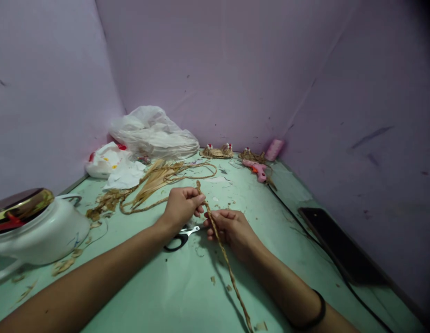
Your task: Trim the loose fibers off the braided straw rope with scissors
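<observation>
A braided straw cord (pixel 224 252) runs from between my hands down toward the bottom edge of the view. Near its upper end, my left hand (pixel 183 203) pinches it between thumb and fingers, with a short tip sticking up past the grip. Just below, my right hand (pixel 232 230) also has its fingers closed on the cord. Under my hands lie black-handled scissors (pixel 182 238), partly hidden by them. Behind my left hand, another length of braided cord (pixel 145 206) curves across the table beside a bundle of dry straw strips (pixel 154 180).
A white teapot-like vessel (pixel 58 231) stands at left. White plastic bags (pixel 156 134) sit at the back. Small woven pieces (pixel 218 151), a pink thread spool (pixel 274 150) and a pink glue gun (pixel 257 169) line the rear. A dark phone (pixel 340 245) lies at right beside a black cable (pixel 305 224).
</observation>
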The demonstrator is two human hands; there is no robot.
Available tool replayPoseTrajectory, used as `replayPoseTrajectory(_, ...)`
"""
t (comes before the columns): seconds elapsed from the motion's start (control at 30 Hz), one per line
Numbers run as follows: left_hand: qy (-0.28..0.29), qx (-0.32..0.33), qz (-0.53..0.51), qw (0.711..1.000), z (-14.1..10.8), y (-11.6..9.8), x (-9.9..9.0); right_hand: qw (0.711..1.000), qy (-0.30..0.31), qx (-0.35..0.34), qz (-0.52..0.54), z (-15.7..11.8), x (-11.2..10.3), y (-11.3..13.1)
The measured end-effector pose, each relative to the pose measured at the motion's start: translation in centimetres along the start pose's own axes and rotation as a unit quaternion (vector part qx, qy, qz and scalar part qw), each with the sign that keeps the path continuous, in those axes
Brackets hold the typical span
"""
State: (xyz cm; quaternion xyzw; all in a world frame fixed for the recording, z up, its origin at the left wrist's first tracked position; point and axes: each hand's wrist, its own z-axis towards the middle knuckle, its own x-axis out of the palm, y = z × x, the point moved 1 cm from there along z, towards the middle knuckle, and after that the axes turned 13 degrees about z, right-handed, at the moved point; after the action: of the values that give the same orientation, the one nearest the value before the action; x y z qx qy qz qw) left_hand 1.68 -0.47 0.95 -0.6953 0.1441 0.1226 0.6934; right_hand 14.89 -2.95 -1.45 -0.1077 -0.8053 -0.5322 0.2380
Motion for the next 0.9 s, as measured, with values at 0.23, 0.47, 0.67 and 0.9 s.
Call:
replayPoseTrajectory(0.23, 0.025, -0.029, -0.091, 0.995, 1.18, 0.55, -1.11, 0.999, 0.018, 0.012, -0.045, -0.21, -0.21, 0.34)
replayPoseTrajectory(0.47, 0.110, -0.048, -0.133, 0.984, 0.73, 0.68, -1.02, 0.999, 0.009, 0.000, -0.053, -0.21, -0.06, 0.46)
replayPoseTrajectory(0.67, 0.071, -0.037, -0.050, 0.996, 0.45, 0.84, -0.41, 0.998, 0.044, -0.001, -0.041, -0.28, -0.14, 0.36)
replayPoseTrajectory(0.9, 0.064, -0.054, -0.067, 0.994, 0.81, 0.92, -0.53, 0.994, 0.084, 0.063, -0.024, -0.43, -0.62, 0.89)
